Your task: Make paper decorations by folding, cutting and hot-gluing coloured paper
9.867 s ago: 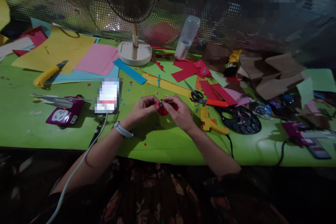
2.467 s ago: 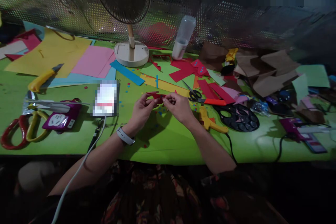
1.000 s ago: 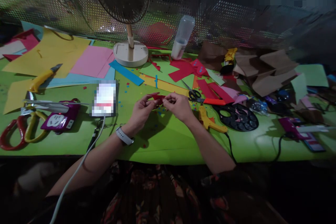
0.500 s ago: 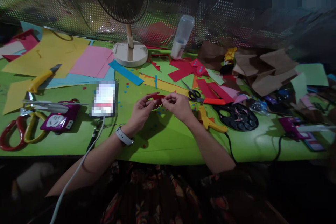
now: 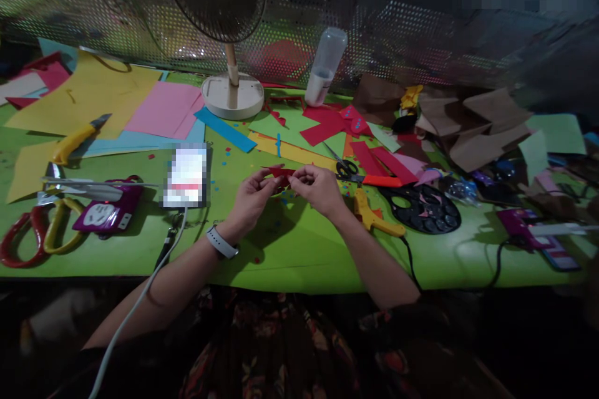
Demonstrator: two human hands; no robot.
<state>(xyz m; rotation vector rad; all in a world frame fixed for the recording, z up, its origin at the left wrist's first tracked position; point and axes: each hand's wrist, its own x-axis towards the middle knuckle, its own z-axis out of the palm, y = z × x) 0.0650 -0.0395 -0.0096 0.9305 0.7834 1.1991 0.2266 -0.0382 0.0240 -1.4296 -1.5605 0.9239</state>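
Note:
A small piece of red paper (image 5: 281,172) is pinched between my two hands, above the middle of the green table (image 5: 299,262). My left hand (image 5: 255,196) grips its left part with thumb and fingers; a pale watch band circles that wrist. Closed on the paper's right end is my right hand (image 5: 314,188). The fingers cover much of the paper, so its full shape is hidden. Just right of my right hand lie black scissors (image 5: 347,168), an orange-handled cutter (image 5: 381,181) and a yellow glue gun (image 5: 372,215).
A fan (image 5: 233,96) and a clear bottle (image 5: 325,68) stand at the back. Large scissors (image 5: 35,234), a yellow knife (image 5: 77,140), a purple device (image 5: 107,206) and a lit phone (image 5: 185,174) lie left. Right are a black palette (image 5: 423,209) and brown paper (image 5: 486,124).

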